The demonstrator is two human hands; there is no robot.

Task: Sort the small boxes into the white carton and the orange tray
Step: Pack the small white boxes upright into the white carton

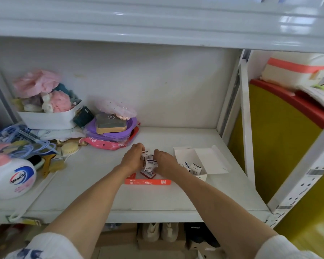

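Both arms reach onto the shelf (176,199), and the hands meet over a little cluster of boxes (149,162) sitting in or just above the orange tray (148,182). The left hand (134,157) curls round the cluster's left side with its fingers against a white box (145,155); the right hand (164,162) closes in from the right, touching the boxes. Whether either hand has a firm grip on one box or is only herding them together, I cannot tell, as the fingers hide the contact.

The boxes are small, white with dark blue panels and barcode labels; a red-fronted one (148,174) lies lowest, at the tray's near side. Just right of the tray stands the white carton (209,165), flaps open, with a few boxes of the white-and-blue kind (192,168) already standing in it.

To my eye, the sorting is part done. The step now seems to be picking out one kind from the pile. It would go best to pinch a single box by its narrow sides and lift it straight up, so that the neighbours do not topple, then carry it the short way right and set it upright beside those in the carton, leaving the red ones in the tray.
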